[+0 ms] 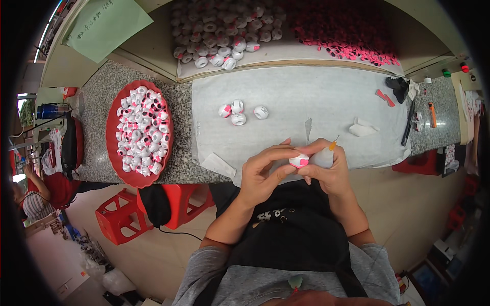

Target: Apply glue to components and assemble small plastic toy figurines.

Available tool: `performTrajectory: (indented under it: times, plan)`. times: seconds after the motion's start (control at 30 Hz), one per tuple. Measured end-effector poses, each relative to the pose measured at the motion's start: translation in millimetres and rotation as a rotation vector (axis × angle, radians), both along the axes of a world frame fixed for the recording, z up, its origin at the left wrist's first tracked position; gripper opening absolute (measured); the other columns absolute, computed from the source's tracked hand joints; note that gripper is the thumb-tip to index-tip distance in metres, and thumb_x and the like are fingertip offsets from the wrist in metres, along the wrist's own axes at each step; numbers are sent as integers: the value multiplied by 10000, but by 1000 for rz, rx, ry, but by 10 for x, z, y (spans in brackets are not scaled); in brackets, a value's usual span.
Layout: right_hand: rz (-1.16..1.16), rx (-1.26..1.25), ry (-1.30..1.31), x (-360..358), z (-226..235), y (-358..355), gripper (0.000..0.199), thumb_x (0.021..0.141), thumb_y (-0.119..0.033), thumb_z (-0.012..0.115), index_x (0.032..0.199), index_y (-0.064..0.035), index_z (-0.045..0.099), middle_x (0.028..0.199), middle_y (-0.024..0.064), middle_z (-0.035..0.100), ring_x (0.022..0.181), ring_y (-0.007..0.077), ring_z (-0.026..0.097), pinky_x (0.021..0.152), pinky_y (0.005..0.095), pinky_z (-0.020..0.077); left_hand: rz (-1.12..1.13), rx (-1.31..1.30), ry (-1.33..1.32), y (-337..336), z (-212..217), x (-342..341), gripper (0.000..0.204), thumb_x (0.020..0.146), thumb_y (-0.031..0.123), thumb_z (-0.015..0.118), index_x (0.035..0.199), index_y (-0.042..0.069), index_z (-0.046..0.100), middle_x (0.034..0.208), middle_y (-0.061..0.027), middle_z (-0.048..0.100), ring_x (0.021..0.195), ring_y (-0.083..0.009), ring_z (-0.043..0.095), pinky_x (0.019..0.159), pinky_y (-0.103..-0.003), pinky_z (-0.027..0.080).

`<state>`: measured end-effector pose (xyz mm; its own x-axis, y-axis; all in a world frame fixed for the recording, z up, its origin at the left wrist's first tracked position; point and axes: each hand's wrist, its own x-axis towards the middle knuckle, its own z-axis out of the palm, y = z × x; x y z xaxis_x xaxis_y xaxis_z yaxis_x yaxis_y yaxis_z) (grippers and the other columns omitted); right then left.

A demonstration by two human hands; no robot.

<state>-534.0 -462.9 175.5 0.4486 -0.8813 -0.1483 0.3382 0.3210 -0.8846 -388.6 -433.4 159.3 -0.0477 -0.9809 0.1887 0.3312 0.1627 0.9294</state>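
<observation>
Close to my body, over the near edge of the paper-covered bench, both my hands meet around a small round white piece with pink markings. My left hand pinches this piece between thumb and fingers. Closed around a translucent squeeze bottle with an orange needle tip, my right hand also brings its thumb up near the piece. The needle points up and away from me. Farther off, several similar white pieces sit in a loose group on the white paper.
A red scalloped tray at the left holds many white-and-pink pieces. On the shelf behind lie a heap of white pieces and a heap of pink parts. Crumpled tissue, a black tool and an orange-capped item lie right.
</observation>
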Motion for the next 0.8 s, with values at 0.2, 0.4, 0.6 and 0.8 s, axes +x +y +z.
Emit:
performTrajectory:
  times: [0.2, 0.4, 0.6, 0.8]
  plan:
    - [18, -1, 18, -2, 42, -4, 237, 647, 44, 568, 878, 48, 515, 699, 112, 534, 470, 113, 486, 381, 191, 375, 75, -21, 27, 16, 10, -46, 237, 693, -38, 542, 929, -27, 523, 891, -105, 562, 885, -185, 516, 919, -402, 274]
    - [3, -20, 0, 11, -11, 14, 237, 661, 26, 560, 892, 49, 511, 681, 109, 531, 465, 110, 484, 381, 191, 375, 88, -7, 27, 23, 7, -57, 238, 687, -42, 542, 924, -25, 523, 891, -106, 563, 883, -183, 517, 926, -406, 262]
    - [6, 21, -5, 4, -2, -1, 234, 664, 24, 559, 892, 46, 512, 670, 111, 535, 461, 109, 480, 382, 193, 370, 42, 15, 50, 8, -5, -42, 248, 688, -47, 544, 932, -21, 515, 895, -105, 556, 890, -186, 509, 932, -403, 244]
    - [25, 18, -1, 19, -9, 28, 229, 651, 35, 567, 874, 44, 518, 679, 119, 541, 464, 111, 482, 382, 196, 371, 2, 10, 178, 3, -92, -17, 232, 673, -21, 586, 896, -9, 520, 875, -100, 554, 867, -177, 507, 942, -394, 216]
